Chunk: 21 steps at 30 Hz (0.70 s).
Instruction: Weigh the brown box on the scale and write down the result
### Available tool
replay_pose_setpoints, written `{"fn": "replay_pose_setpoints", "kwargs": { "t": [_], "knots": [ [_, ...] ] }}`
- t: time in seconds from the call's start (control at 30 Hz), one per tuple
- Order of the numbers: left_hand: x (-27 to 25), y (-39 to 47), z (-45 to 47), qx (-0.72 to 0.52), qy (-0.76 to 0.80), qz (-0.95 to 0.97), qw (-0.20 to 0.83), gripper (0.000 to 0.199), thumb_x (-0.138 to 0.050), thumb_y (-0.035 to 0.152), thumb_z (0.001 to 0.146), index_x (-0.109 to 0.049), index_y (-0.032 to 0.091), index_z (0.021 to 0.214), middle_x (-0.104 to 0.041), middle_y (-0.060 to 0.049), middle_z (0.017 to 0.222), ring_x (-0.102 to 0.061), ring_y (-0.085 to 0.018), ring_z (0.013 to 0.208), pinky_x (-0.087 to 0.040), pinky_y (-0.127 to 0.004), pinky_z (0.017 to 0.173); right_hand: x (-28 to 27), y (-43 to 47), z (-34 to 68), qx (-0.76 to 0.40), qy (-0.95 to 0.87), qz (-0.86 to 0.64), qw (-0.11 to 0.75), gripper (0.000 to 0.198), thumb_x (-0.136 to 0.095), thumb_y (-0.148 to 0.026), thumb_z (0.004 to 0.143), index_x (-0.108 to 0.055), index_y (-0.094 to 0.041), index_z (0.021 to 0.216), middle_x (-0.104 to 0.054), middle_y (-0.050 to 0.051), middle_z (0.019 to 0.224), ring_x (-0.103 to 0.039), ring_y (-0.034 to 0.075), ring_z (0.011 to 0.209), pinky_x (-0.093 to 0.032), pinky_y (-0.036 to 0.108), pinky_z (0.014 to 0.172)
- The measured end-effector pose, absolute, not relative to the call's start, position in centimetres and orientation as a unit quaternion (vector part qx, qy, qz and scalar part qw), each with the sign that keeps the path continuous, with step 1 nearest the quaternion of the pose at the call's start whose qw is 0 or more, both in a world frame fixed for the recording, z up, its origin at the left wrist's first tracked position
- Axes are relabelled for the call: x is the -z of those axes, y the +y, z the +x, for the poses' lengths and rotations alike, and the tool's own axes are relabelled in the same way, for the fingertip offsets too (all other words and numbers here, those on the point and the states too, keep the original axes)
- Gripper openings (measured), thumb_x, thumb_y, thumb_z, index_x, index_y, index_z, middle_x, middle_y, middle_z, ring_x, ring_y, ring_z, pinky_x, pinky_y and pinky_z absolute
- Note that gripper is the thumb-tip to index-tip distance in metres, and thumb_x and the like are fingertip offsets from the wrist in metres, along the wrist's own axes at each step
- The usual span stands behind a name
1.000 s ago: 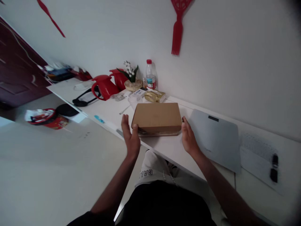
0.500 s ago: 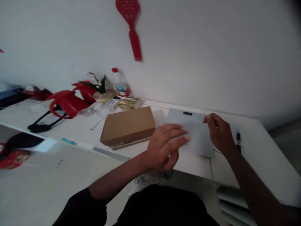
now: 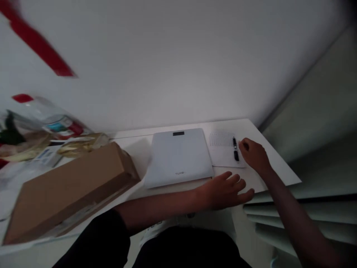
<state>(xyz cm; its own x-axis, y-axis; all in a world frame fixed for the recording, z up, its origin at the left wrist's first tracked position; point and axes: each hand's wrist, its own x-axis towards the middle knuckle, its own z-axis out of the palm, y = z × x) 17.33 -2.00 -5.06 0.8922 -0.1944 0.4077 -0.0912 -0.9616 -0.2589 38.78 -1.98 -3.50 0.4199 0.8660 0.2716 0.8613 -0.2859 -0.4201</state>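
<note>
My left hand [image 3: 227, 190] lies flat with fingers spread on the white table [image 3: 264, 163], just in front of a pale grey bathroom scale [image 3: 178, 158]. My right hand [image 3: 252, 154] reaches to a black pen [image 3: 235, 149] lying on a sheet of white paper [image 3: 223, 150] to the right of the scale; its fingers touch the pen's near side and I cannot tell if they grip it. A brown cardboard box [image 3: 72, 188] sits at the left, apart from both hands.
A plastic bottle with a red cap [image 3: 47, 115], a gold packet [image 3: 80, 145] and blurred clutter stand at the far left by the wall. A red hanging ornament [image 3: 36, 44] is on the wall. Pale drawer fronts [image 3: 292, 219] lie under the table's right end.
The view swung right. Both hands left the cardboard box and moved right: the left now rests before the scale, the right has reached the pen on the paper.
</note>
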Motion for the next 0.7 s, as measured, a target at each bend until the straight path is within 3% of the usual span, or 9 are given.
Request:
{"fn": "replay_pose_setpoints", "kwargs": {
  "t": [0.23, 0.5, 0.7],
  "knots": [
    [8.7, -2.9, 20.3, 0.177, 0.016, -0.977, 0.115, 0.043, -0.041, 0.023, 0.099, -0.046, 0.013, 0.14, -0.052, -0.019, 0.138, -0.053, -0.036, 0.125, -0.041, -0.048, 0.101, 6.6, -3.0, 41.4, -0.029, -0.504, -0.837, 0.212, 0.02, -0.054, -0.038, 0.093, -0.049, -0.02, 0.087, -0.062, 0.0, 0.079, -0.049, 0.014, 0.067, -0.027, 0.026, 0.061],
    [10.2, -2.9, 20.5, 0.156, -0.041, -0.986, 0.038, 0.055, -0.054, 0.034, 0.089, -0.046, 0.008, 0.136, -0.042, -0.027, 0.147, -0.044, -0.045, 0.134, -0.031, -0.057, 0.111, 6.3, 0.5, 40.9, -0.048, -0.567, -0.815, 0.114, 0.028, -0.055, -0.046, 0.093, -0.047, -0.02, 0.088, -0.063, 0.0, 0.079, -0.051, 0.015, 0.064, -0.024, 0.027, 0.056],
    [10.0, -2.7, 20.5, 0.126, -0.063, -0.99, -0.027, 0.057, -0.053, 0.035, 0.089, -0.044, 0.009, 0.138, -0.033, -0.031, 0.152, -0.035, -0.049, 0.139, -0.028, -0.062, 0.112, 6.6, 2.1, 40.6, -0.025, -0.598, -0.799, 0.053, 0.011, -0.048, -0.03, 0.093, -0.048, -0.02, 0.095, -0.066, 0.004, 0.085, -0.057, 0.018, 0.071, -0.023, 0.029, 0.055]
  ]
}}
